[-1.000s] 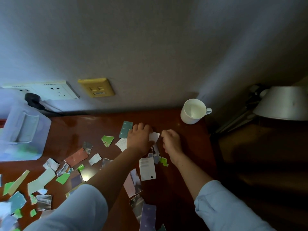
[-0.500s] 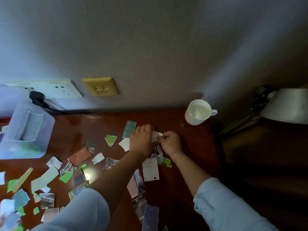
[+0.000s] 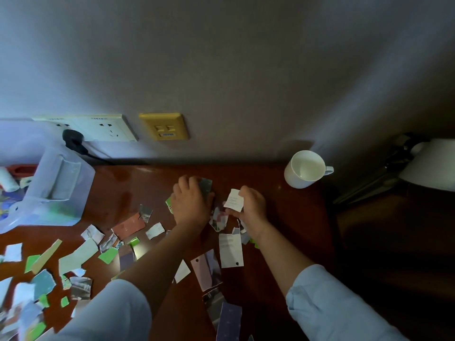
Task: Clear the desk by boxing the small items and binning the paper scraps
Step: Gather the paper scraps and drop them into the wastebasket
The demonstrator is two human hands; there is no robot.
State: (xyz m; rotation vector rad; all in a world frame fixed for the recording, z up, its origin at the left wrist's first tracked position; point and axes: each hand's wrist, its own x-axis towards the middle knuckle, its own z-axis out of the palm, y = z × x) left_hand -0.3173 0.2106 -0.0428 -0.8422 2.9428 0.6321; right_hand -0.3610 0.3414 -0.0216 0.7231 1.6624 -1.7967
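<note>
Hands have parted since 0.5 s ago. Right hand point(image 3: 251, 207) now pinches white scrap point(image 3: 233, 201), lifted off desk point(image 3: 138, 188). Left hand point(image 3: 190, 205) covers teal scrap point(image 3: 205, 187) at its fingertips; grip unclear. Most scraps point(image 3: 78, 258) still lie left of it, unbinned.

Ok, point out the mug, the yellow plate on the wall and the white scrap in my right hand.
mug point(image 3: 304, 168), head view, its inside.
yellow plate point(image 3: 164, 126), head view, centre of its face.
white scrap point(image 3: 234, 200), head view, its middle.

White mug point(image 3: 305, 169) nr lamp point(image 3: 430, 163); wall sockets point(image 3: 98, 127)
</note>
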